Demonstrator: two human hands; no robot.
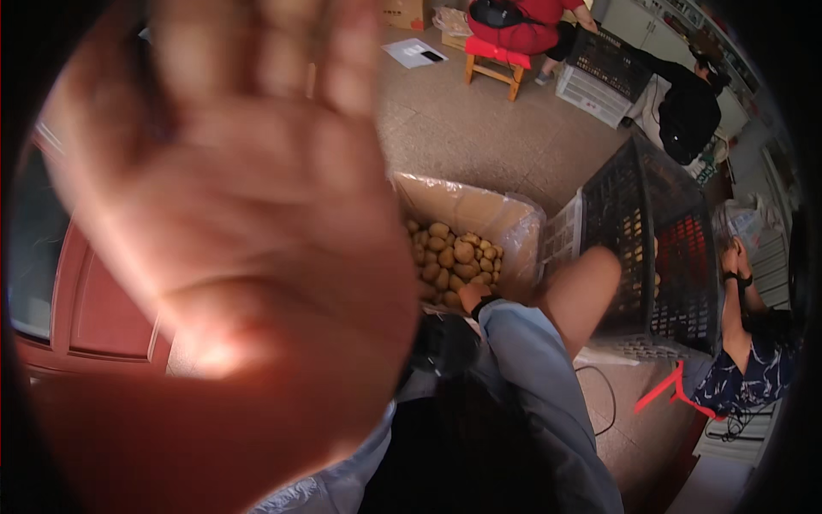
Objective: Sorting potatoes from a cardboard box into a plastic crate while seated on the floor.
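Observation:
My left hand (257, 212) is raised very close to the camera, palm showing and slightly blurred, and it holds nothing. Its fingertips run past the top edge of the picture. Beyond it, a plastic-lined cardboard box (469, 189) contains many potatoes (463, 252). My right hand (474, 295), below a pale blue sleeve and a dark wristband, reaches to the near edge of the potatoes; its fingers are too hard to make out to tell whether they grip one. The left side of the box is hidden behind my left hand.
Stacked plastic crates (642, 257) stand right of the box. A co-worker in a patterned top (751, 372) is at far right; others sit near more crates (603, 77) at top. A wooden stool (498, 64), papers with a phone (414, 53), a floor cable (614, 398) and a red door (112, 308) show.

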